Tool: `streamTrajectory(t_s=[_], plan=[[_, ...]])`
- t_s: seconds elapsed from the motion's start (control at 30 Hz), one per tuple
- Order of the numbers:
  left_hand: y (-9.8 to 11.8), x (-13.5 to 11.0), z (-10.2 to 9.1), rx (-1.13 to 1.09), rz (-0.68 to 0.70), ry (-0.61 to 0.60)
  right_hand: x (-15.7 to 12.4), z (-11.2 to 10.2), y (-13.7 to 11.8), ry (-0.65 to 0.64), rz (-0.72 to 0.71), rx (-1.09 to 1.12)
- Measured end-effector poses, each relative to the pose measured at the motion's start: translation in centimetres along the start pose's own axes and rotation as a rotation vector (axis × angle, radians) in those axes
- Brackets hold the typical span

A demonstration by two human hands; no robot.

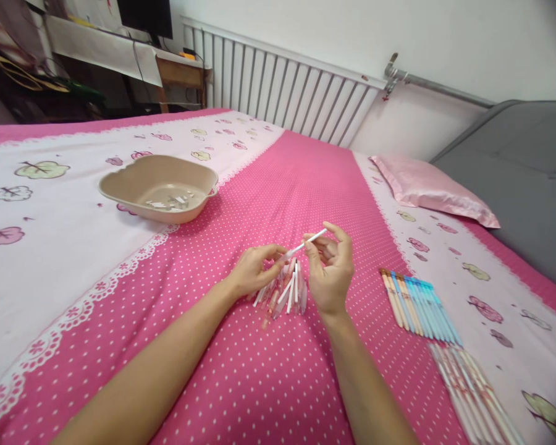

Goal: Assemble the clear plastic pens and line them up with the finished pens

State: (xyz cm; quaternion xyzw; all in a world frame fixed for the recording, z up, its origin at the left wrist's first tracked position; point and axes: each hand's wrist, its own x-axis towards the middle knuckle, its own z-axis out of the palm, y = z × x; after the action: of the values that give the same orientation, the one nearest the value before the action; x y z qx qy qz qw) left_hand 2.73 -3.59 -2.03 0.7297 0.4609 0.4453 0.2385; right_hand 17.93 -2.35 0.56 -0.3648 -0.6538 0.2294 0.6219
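Note:
Both my hands hold one thin white pen (307, 243) above the pink polka-dot bedspread (278, 371). My left hand (254, 269) pinches its lower end. My right hand (332, 272) grips it nearer the upper end, fingers curled round it. Just below my hands lies a loose heap of several white and pink pens (282, 290). To the right, a neat row of orange and blue pens (419, 304) lies on the bed. Nearer me, a second row of pale pens (472, 392) lies side by side.
A beige plastic basin (160, 190) with a few small bits inside sits at the left on the white leaf-patterned part of the sheet. A pink pillow (433, 188) lies at the right by a grey headboard (523, 179). A white radiator (282, 89) stands behind the bed.

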Motion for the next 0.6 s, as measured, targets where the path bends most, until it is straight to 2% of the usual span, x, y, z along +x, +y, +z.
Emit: streamTrajectory(t_s=[0.2, 0.33, 0.43, 0.5, 0.6], plan=[[0.4, -0.1, -0.1, -0.112, -0.04, 0.006, -0.1, -0.1, -0.3, -0.176, 0.006, -0.149], [0.3, -0.1, -0.1, -0.187, -0.091, 0.011, 0.3, -0.4, -0.7, -0.209, 0.02, -0.153], [-0.1, 0.0, -0.1, -0.312, -0.178, 0.045, 0.9, -1.2, -0.4, -0.161, 0.13, -0.158], [-0.4, 0.1, -0.1, -0.408, -0.245, 0.088, 1.4, -2.0, 0.2, -0.168, 0.246, -0.24], [-0.8, 0.3, -0.1, -0.538, -0.324, 0.15, 1.9, -3.0, 1.2, -0.341, 0.388, -0.463]])
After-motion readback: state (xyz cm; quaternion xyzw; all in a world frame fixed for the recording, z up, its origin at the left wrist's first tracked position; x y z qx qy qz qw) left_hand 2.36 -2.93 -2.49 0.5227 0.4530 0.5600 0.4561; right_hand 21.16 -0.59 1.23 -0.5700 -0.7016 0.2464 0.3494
